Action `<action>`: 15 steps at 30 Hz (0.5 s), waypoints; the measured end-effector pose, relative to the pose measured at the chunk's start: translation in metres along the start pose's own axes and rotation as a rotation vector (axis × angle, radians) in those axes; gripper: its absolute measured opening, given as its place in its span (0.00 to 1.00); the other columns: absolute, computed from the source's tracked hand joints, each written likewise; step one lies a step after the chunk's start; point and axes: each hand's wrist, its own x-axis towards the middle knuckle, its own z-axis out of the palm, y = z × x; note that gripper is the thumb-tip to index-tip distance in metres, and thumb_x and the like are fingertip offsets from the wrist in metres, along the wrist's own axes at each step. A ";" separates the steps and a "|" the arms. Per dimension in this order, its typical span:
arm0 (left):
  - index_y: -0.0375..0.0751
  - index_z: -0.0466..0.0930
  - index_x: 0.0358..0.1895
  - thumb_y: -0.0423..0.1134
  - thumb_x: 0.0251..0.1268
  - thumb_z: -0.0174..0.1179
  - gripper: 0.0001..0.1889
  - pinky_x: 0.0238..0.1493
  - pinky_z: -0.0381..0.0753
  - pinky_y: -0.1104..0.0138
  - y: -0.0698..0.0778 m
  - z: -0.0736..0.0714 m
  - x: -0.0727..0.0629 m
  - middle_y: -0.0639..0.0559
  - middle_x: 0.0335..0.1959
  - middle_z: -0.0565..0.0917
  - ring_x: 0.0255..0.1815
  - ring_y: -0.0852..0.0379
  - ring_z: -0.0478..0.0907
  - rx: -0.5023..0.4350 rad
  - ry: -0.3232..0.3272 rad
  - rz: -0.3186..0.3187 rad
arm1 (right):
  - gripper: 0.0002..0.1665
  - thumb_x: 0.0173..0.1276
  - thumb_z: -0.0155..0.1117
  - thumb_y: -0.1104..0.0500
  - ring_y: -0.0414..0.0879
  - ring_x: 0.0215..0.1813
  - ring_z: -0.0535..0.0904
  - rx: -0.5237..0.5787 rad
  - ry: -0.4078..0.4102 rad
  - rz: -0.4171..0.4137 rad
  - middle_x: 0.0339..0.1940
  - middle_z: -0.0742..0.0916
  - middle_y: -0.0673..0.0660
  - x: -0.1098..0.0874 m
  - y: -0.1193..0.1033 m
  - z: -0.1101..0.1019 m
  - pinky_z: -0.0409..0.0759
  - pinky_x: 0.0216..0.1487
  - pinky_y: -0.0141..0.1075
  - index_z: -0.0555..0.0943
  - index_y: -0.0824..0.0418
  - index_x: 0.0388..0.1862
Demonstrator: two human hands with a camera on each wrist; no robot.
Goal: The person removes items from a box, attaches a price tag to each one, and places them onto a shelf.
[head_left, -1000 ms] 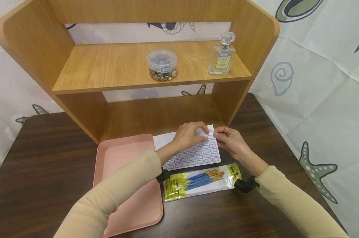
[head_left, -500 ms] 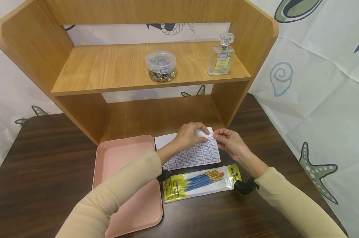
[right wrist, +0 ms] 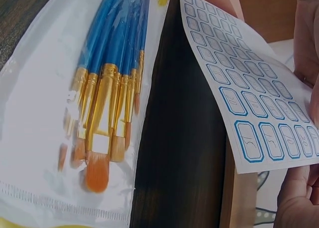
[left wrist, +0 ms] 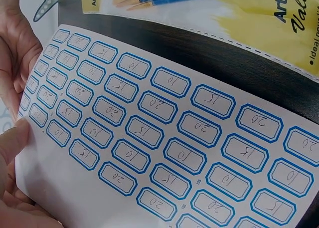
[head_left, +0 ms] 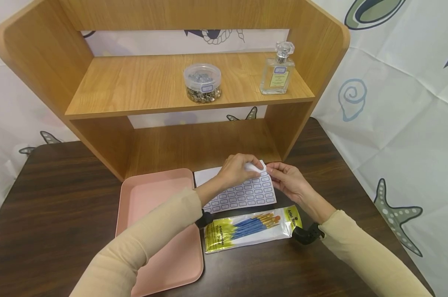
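A white sheet of blue-framed sticker labels (head_left: 242, 196) is held up between both hands, in front of the shelf. Handwritten numbers such as 10, 15 and 20 fill the labels (left wrist: 149, 107) in the left wrist view. My left hand (head_left: 234, 171) grips the sheet's top edge with thumb and fingers, and the paper curls there. With thumb and index finger my right hand (head_left: 288, 179) pinches the upper right corner; its fingertips partly hide that corner. Just below lies a clear pack of blue-handled paintbrushes (head_left: 249, 227), whose orange bristles (right wrist: 97, 173) show in the right wrist view.
A pink tray (head_left: 198, 264) lies to the left, partly under my left forearm. Behind stands a wooden shelf (head_left: 134, 88) bearing a round tub of metal pieces (head_left: 202, 84) and a glass perfume bottle (head_left: 278, 76), each with a blue-framed label on it. The tabletop (head_left: 42, 206) is dark wood.
The sheet's top corner has bent over a little more and sits slightly lower between my fingers. Both hands keep nearly the same place and hold; the tray and brush pack have not moved.
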 end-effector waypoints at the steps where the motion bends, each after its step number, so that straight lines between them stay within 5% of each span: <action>1: 0.51 0.84 0.39 0.39 0.55 0.68 0.08 0.55 0.71 0.57 0.000 0.000 0.000 0.54 0.49 0.83 0.49 0.55 0.74 0.000 -0.001 -0.001 | 0.05 0.71 0.51 0.67 0.41 0.35 0.82 0.005 -0.001 0.000 0.33 0.84 0.51 0.000 0.000 0.000 0.82 0.40 0.30 0.75 0.60 0.39; 15: 0.48 0.84 0.44 0.34 0.59 0.64 0.11 0.57 0.72 0.58 0.001 -0.005 -0.003 0.51 0.54 0.81 0.50 0.54 0.75 -0.023 -0.055 0.013 | 0.06 0.70 0.51 0.68 0.40 0.34 0.82 0.007 0.015 -0.003 0.32 0.84 0.51 0.000 0.002 0.001 0.82 0.39 0.31 0.76 0.60 0.38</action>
